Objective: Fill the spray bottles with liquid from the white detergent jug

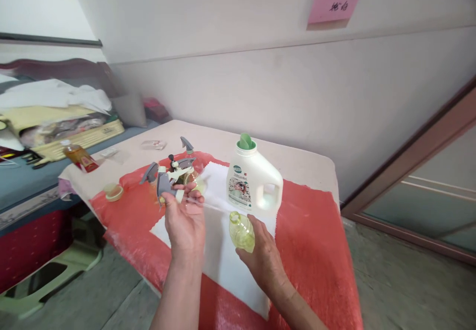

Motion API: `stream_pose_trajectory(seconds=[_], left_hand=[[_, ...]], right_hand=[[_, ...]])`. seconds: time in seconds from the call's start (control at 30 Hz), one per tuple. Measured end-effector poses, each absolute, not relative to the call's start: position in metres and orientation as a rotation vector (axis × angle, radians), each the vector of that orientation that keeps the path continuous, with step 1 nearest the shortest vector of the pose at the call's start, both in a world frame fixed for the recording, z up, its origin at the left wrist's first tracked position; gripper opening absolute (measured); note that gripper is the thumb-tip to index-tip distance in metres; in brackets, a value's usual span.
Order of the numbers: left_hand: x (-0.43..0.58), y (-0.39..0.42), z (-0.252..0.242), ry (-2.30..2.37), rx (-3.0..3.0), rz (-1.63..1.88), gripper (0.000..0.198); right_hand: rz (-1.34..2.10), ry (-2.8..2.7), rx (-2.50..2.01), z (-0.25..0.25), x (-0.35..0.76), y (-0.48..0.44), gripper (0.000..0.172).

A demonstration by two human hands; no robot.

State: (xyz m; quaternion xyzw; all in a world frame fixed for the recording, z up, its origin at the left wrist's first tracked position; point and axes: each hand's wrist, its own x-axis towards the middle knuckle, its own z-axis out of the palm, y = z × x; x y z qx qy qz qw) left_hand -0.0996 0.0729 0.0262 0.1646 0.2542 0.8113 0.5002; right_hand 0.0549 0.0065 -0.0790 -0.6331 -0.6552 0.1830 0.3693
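Observation:
My left hand (186, 221) is closed on a grey and white spray trigger head (165, 183), palm turned up. A thin clear tube runs from it to the right. In my right hand (264, 255) is a small see-through yellow-green bottle (242, 233), its neck bare and tilted up to the left. Just behind that bottle stands a large white detergent jug (253, 178) with a green spout in its open mouth. Beyond my left hand several other spray bottles with grey triggers (187, 145) are grouped, partly hidden by my fingers.
A white cloth (230, 270) lies on the red sheet (308, 240) covering the table. At the left are a small round lid or dish (113, 192) and an amber bottle (80, 156). A plastic stool (55, 275) stands lower left; the wall (260, 87) rises behind.

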Motion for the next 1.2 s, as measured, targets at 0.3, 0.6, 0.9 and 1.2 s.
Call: stream_pose_trajectory(seconds=[0.3, 0.6, 0.9, 1.2], left_hand=[[-0.102, 0.073, 0.024, 0.579, 0.402, 1.978, 0.035], [-0.092, 0.076, 0.015, 0.646, 0.382, 1.845, 0.036], [-0.058, 0.062, 0.011, 0.747, 0.609, 1.555, 0.032], [-0.048, 0.055, 0.011, 0.754, 0.572, 1.467, 0.033]], right_hand=[[0.427, -1.753, -1.696, -0.069, 0.058, 0.007, 0.075], [0.367, -1.782, -1.668, -0.066, 0.058, 0.007, 0.075], [0.458, -1.624, -1.419, -0.039, 0.064, 0.003, 0.063], [0.353, -1.677, -1.308, -0.026, 0.079, 0.004, 0.059]])
